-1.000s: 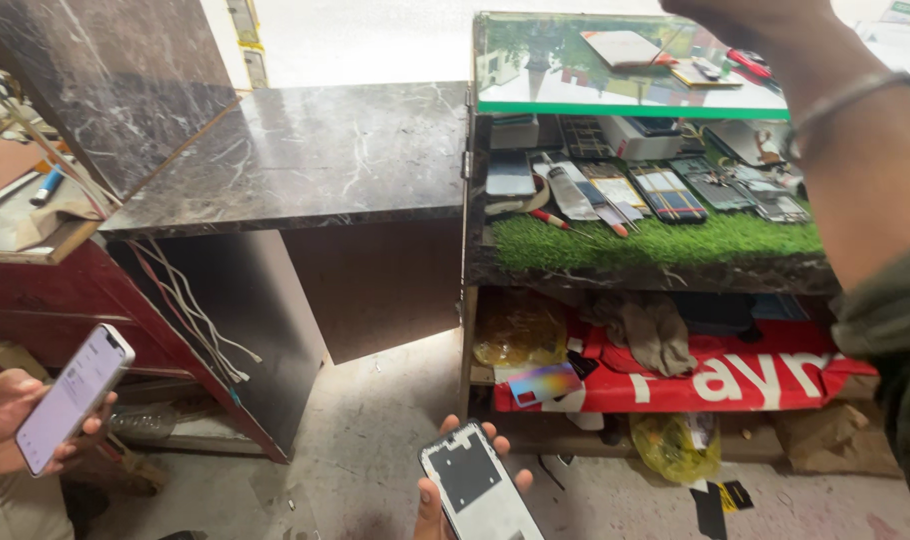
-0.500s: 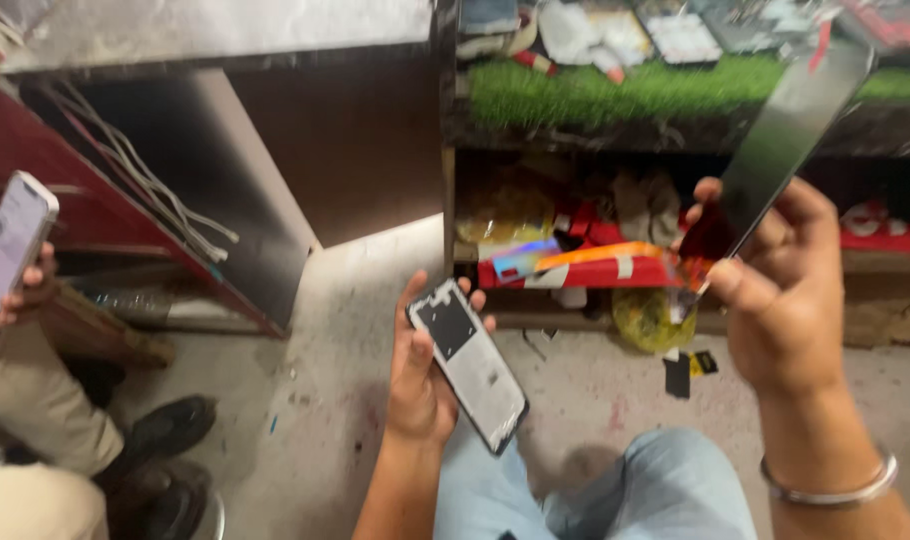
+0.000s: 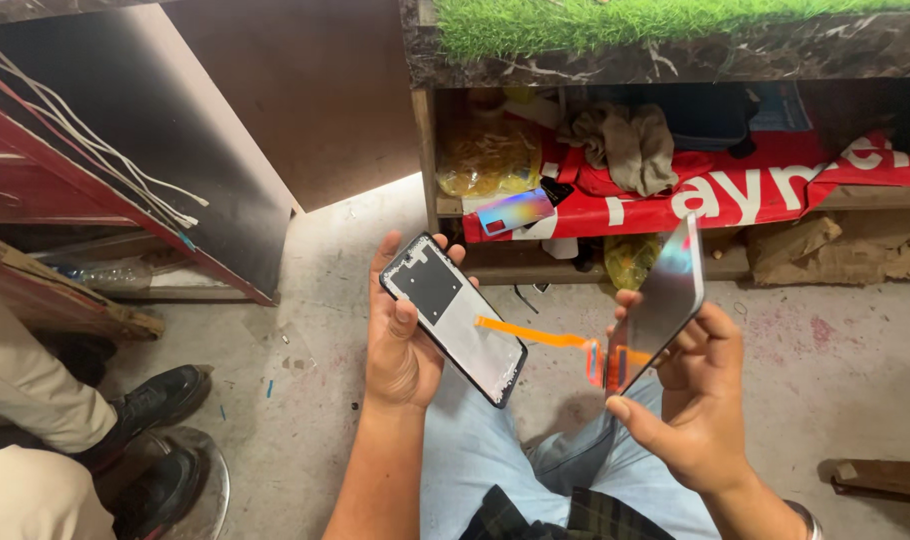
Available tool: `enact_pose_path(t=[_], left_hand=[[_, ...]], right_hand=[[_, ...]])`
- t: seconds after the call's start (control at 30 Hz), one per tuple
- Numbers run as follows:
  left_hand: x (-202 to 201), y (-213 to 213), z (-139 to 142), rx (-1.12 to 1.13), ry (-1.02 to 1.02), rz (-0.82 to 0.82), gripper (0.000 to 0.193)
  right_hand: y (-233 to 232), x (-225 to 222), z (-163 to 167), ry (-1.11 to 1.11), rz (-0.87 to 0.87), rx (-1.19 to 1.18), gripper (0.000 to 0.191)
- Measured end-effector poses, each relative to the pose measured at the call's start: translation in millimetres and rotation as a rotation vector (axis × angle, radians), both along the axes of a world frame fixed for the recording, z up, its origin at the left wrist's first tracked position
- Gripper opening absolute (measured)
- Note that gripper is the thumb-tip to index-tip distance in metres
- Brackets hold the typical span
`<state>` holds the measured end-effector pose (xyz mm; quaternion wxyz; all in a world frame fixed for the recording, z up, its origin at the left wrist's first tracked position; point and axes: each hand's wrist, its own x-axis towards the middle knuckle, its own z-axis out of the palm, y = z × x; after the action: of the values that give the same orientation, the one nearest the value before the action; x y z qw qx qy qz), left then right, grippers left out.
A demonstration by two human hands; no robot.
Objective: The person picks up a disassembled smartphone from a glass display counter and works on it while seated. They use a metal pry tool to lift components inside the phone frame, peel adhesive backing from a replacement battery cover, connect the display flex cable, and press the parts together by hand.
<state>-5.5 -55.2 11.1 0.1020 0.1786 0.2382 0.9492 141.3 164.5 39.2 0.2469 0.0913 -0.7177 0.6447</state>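
Your left hand (image 3: 403, 345) grips the phone frame (image 3: 453, 318); your right hand (image 3: 697, 400) pinches the screen panel (image 3: 660, 305), its orange ribbon (image 3: 535, 333) between them.

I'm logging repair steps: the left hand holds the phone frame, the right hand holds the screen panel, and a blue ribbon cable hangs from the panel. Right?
Not quite. The head view shows the ribbon cable is orange, not blue. The left hand does hold the phone frame, and the right hand the screen panel.

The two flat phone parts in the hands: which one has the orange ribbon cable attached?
The dark display panel in the right hand; the phone frame in the left hand has none.
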Motion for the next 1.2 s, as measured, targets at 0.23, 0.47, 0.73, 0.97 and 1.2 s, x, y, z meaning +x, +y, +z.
enact_pose_path(t=[0.23,0.47,0.73,0.97,1.2], left_hand=[[-1,-2,-1,0.024,0.026,-0.002,0.092],[-4,-5,-3,-0.035,0.075,-0.03,0.096],[-4,-14,-6,-0.213,0.215,-0.091,0.106],[-1,-18,-10,-0.355,0.24,-0.116,0.114],[1,-18,-9,-0.506,0.296,0.021,0.115]], right_hand=[[6,13,-4,-0.135,-0.003,0.093,0.101],[6,10,-2,-0.17,-0.013,0.194,0.104],[-7,-8,-8,-0.134,0.045,0.212,0.101],[-24,-23,-19,-0.204,0.122,0.059,0.101],[-21,-30,-29,-0.242,0.178,0.101,0.102]])
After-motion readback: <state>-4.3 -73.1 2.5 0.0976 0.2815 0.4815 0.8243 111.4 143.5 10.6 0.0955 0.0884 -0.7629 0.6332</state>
